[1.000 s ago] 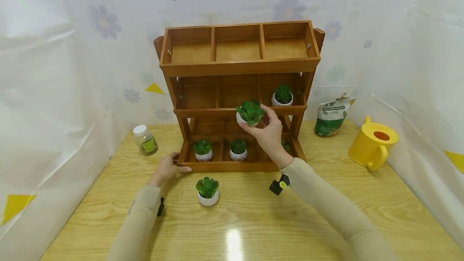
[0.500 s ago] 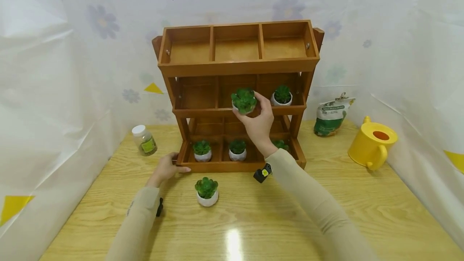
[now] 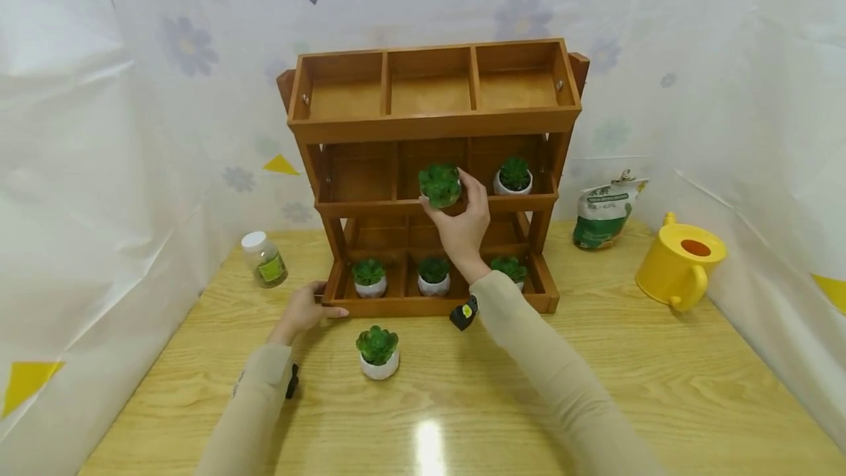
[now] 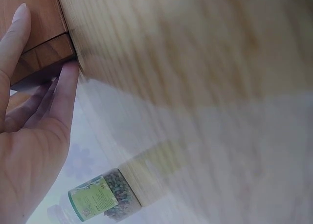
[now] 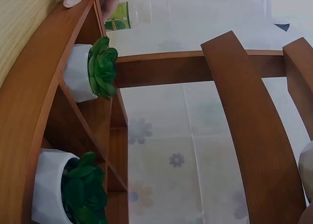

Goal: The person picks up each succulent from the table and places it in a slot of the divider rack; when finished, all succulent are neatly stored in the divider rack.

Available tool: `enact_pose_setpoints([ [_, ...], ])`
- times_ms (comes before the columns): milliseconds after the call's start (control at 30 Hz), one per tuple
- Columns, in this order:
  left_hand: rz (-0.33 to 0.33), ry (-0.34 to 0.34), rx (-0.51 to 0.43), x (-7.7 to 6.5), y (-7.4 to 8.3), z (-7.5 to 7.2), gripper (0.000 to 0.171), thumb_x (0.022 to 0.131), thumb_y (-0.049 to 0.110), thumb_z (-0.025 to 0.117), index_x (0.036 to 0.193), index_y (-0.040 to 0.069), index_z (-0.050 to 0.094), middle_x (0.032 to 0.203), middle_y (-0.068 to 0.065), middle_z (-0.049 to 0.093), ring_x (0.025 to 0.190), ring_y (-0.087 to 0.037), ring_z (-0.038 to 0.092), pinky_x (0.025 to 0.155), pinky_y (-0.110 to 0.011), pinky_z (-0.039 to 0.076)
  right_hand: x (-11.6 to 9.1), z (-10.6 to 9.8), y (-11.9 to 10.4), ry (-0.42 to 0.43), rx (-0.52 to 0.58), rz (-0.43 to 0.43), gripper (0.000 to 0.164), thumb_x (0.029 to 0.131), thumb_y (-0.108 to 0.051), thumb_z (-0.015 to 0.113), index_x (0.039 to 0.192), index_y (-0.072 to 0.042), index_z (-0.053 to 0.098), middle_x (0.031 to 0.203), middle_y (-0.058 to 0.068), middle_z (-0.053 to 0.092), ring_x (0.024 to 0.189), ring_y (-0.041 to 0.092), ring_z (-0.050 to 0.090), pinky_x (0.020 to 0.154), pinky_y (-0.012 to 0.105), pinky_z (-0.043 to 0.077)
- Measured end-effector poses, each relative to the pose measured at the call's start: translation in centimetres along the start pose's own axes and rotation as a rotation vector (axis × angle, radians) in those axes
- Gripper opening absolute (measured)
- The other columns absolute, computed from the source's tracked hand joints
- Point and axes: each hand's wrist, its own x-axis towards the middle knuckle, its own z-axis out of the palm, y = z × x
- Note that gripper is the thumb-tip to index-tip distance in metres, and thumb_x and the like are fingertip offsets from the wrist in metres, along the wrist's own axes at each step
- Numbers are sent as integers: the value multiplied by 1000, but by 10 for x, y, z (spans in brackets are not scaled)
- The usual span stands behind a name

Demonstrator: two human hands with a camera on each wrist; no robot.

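Note:
My right hand (image 3: 463,225) pinches a potted succulent (image 3: 439,186) by its white pot, in front of the middle compartment of the middle tier of a wooden plant shelf (image 3: 436,125). In the right wrist view, only a bit of that pot (image 5: 306,168) shows at the right edge. My left hand (image 3: 301,313) grips the shelf's lower left corner, thumb on the front board and fingers round the side (image 4: 43,62). Another potted succulent (image 3: 378,352) stands on the table before the shelf. Whether the held pot touches the shelf, I cannot tell.
The bottom tier bears three succulents (image 3: 369,278), one per compartment; another (image 3: 513,175) sits in the middle tier's right compartment. A lidded jar (image 3: 265,259) is at left. A green-white bag (image 3: 604,215) and yellow watering can (image 3: 677,263) stand at right.
My right hand has carried its succulent leftward and up to the middle tier's middle compartment, more slowly in the last half second. My left hand stays on the shelf corner.

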Motion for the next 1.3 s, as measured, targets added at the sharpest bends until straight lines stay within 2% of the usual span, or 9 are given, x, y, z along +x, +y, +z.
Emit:
enact_pose_setpoints([
  [133, 0, 4, 8, -1, 2, -1, 75, 76, 28, 82, 132, -10, 49, 124, -28, 59, 109, -39, 60, 89, -46, 52, 4, 1, -2, -24, -13, 24, 65, 73, -24, 85, 128, -4, 58, 121, 14, 57, 109, 24, 58, 92, 35, 51],
  [233, -4, 4, 7, -1, 2, 0, 74, 76, 27, 82, 132, -9, 49, 124, -28, 59, 109, -39, 60, 89, -46, 52, 7, 2, -2, -25, -33, 32, 66, 73, -27, 85, 128, -5, 58, 122, 14, 58, 112, 25, 57, 97, 36, 49],
  [400, -8, -4, -1, -1, 1, 2, 72, 77, 28, 82, 131, -9, 51, 123, -27, 60, 109, -39, 60, 89, -45, 52, 10, 7, 0, -18, -67, 19, 66, 73, -28, 85, 128, -5, 58, 123, 13, 58, 116, 26, 55, 103, 41, 44],
  [667, 9, -3, 5, 1, -1, 2, 74, 77, 30, 82, 132, -8, 50, 123, -27, 60, 109, -39, 60, 90, -46, 52, 13, 13, 1, -27, -89, 0, 64, 75, -29, 83, 128, -3, 57, 122, 15, 58, 114, 28, 56, 103, 42, 45],
  [833, 9, -4, -5, 1, -1, 2, 73, 78, 27, 81, 132, -9, 49, 124, -27, 59, 110, -39, 60, 90, -46, 52, 17, 14, 1, -60, -109, 11, 62, 76, -28, 81, 127, -2, 57, 121, 16, 58, 113, 29, 56, 101, 44, 45],
  [1100, 11, -8, 20, -1, 0, 1, 75, 78, 31, 81, 133, -9, 49, 124, -27, 59, 111, -39, 59, 91, -47, 51, 22, 15, -5, -125, -150, 77, 62, 76, -28, 81, 126, 0, 56, 119, 19, 58, 111, 32, 56, 100, 47, 45],
  [1300, 12, -10, 4, -1, 0, 1, 76, 77, 31, 81, 133, -9, 48, 125, -28, 58, 112, -40, 59, 93, -49, 50, 26, 13, -8, -183, -182, 109, 62, 76, -27, 81, 126, 1, 56, 119, 19, 58, 111, 33, 56, 98, 48, 46],
])
